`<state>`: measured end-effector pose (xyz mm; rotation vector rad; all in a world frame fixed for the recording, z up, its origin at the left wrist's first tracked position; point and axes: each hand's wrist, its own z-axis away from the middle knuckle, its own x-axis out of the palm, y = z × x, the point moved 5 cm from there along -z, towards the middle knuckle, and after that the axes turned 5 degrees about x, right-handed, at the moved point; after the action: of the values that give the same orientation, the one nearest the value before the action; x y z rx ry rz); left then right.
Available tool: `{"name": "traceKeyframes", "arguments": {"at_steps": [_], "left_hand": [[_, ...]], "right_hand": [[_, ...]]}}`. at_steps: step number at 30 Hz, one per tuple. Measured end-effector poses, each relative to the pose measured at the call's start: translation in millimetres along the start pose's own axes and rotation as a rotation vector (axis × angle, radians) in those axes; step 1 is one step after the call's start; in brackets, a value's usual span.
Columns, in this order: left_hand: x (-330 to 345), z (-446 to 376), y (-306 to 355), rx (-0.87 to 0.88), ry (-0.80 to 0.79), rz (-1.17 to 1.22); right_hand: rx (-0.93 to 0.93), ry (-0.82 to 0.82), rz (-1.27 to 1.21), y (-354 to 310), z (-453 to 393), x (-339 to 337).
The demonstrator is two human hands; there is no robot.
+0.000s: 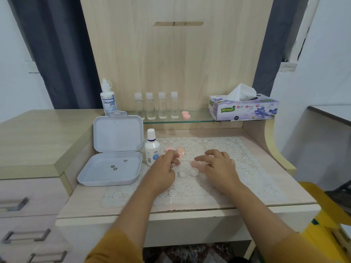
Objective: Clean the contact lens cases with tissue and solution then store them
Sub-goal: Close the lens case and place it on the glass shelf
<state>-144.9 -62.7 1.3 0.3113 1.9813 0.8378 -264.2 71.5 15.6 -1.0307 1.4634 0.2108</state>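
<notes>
Right now my left hand (165, 166) curls over the pink caps (179, 152) at eleven o'clock on the lace mat (247, 162), though whether it pinches one I cannot tell. My right hand (218, 164) covers a pink case (197, 164), fingers bent over it, grip unclear. A clear case (188, 172) lies between my hands. I keep the solution bottle (152, 149) and open box (112, 168) at nine o'clock, the tissue box (243, 109) at one, all within reach.

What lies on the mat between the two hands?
In the head view, a clear contact lens case lies on the lace mat between the left hand and right hand.
</notes>
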Motion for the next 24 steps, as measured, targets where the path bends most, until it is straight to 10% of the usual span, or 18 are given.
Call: {"name": "traceKeyframes", "arguments": {"at_steps": [15,24], "left_hand": [[5,-3,-1,0.070,-0.084,-0.119],[2,-2,3,0.084,-0.044,-0.061]], "right_hand": [[0.294,0.227,-0.724,30,17,-7],[0.317,0.199,-0.721,32,16,-5]]}}
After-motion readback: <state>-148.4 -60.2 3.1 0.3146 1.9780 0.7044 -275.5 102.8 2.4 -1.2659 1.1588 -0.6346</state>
